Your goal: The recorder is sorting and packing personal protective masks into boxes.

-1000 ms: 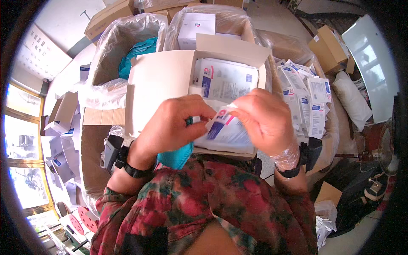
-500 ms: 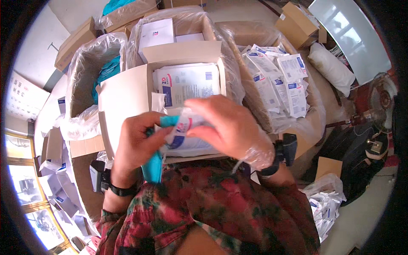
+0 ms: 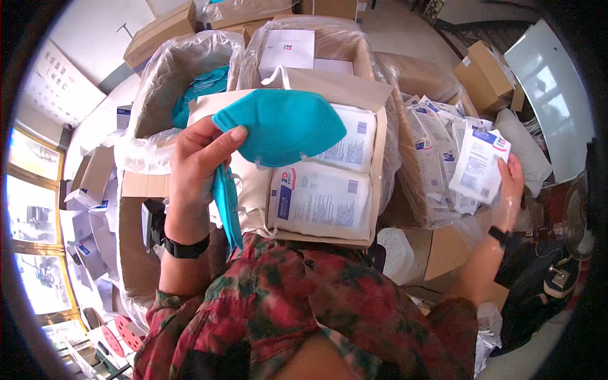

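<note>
Wears a red-and-green patterned garment [image 3: 278, 297] nearest. Holds the hands well apart, clamped on separate things. Pinches a teal mask [image 3: 282, 126] between thumb and fingers of the left hand [image 3: 206, 155], above the open box [image 3: 379, 183]; dangles a second teal mask [image 3: 228, 209] just below that hand. Grips a white packet [image 3: 478, 163] at its side edge with the right hand [image 3: 512, 182], over the right-hand carton [image 3: 409, 193]; cannot tell whether touching the white packets [image 3: 434, 152] heaped in it. Has flat packets [image 3: 326, 202] lying in the open box, partly behind the mask. Shows farther off a plastic-lined left carton [image 3: 154, 107] with teal pieces [image 3: 206, 88] inside, a middle carton [image 3: 363, 58] bearing white boxes [image 3: 287, 52], and, beyond, a brown box [image 3: 484, 76].
</note>
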{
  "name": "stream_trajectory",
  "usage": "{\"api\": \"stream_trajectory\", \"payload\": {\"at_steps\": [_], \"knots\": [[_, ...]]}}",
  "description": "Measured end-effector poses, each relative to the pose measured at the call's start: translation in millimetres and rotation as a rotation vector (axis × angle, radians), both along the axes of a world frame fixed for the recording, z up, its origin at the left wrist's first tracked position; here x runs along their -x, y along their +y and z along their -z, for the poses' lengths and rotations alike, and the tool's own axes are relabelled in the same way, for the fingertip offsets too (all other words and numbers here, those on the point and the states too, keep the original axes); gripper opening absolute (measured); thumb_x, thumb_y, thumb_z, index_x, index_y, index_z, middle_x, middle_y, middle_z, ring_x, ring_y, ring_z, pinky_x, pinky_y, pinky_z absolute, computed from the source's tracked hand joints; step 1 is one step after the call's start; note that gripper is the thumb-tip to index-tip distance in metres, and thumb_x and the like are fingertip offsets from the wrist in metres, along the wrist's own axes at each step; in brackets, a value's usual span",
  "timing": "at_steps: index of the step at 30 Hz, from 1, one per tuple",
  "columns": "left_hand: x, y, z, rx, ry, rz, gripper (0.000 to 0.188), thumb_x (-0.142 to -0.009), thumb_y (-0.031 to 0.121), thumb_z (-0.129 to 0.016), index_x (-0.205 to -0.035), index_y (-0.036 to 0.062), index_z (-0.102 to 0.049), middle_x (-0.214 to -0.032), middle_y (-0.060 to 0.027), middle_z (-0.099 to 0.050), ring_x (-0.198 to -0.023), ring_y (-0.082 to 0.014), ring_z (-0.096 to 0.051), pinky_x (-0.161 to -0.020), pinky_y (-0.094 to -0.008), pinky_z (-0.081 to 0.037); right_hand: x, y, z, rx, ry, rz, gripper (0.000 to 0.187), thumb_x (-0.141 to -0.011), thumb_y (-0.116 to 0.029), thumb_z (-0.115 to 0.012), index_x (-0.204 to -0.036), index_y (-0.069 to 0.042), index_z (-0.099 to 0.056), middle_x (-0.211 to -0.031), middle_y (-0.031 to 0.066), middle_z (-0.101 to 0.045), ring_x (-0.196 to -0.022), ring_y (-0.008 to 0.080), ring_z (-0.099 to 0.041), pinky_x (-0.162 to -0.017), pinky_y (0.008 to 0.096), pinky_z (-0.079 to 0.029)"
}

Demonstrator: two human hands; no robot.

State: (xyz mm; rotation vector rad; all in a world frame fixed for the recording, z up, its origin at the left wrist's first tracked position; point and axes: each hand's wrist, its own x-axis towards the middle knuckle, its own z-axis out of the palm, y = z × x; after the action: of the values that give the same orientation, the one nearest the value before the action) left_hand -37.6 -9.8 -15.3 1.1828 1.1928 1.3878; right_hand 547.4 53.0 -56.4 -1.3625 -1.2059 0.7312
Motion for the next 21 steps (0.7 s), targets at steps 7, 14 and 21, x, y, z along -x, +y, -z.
{"api": "stream_trajectory", "payload": {"at_steps": [7,14,21], "knots": [[-23,-2,-11,-0.05,-0.096,0.165,0.016,-0.084,0.01,-0.069,-0.097,0.0001,-0.068,-0.08,0.0007,-0.064,-0.071,-0.005,-0.052,-0.065,-0.0205,-0.04,137,12,-47,-0.073,-0.329,-0.143,0.048,-0.092,-0.025,-0.059,-0.131,0.001,-0.047,-0.124,0.0137,-0.056,-0.113,0.0211,-0.054,-0.099,0.0308,-0.04],[-33,-9,-12,-0.06,-0.175,0.149,0.028,-0.091,0.019,-0.063,-0.112,0.0004,-0.063,-0.092,-0.0027,-0.067,-0.076,-0.0068,-0.059,-0.07,-0.0206,-0.047,326,-45,-58,-0.296,-0.465,-0.732,0.018,-0.082,-0.009,-0.071,-0.095,-0.002,-0.06,-0.079,0.0084,-0.067,-0.068,0.0129,-0.064,-0.059,0.0261,-0.048],[-14,-20,5,-0.099,-0.131,-0.174,0.034,-0.097,0.034,-0.05,-0.103,0.0031,-0.064,-0.079,-0.002,-0.064,-0.056,-0.0018,-0.045,-0.05,-0.0161,-0.034,368,-68,-45,-0.48,-0.566,-0.816,0.013,-0.081,-0.012,-0.065,-0.083,-0.006,-0.053,-0.068,0.0117,-0.055,-0.063,0.0325,-0.06,-0.055,0.0426,-0.047]]}}
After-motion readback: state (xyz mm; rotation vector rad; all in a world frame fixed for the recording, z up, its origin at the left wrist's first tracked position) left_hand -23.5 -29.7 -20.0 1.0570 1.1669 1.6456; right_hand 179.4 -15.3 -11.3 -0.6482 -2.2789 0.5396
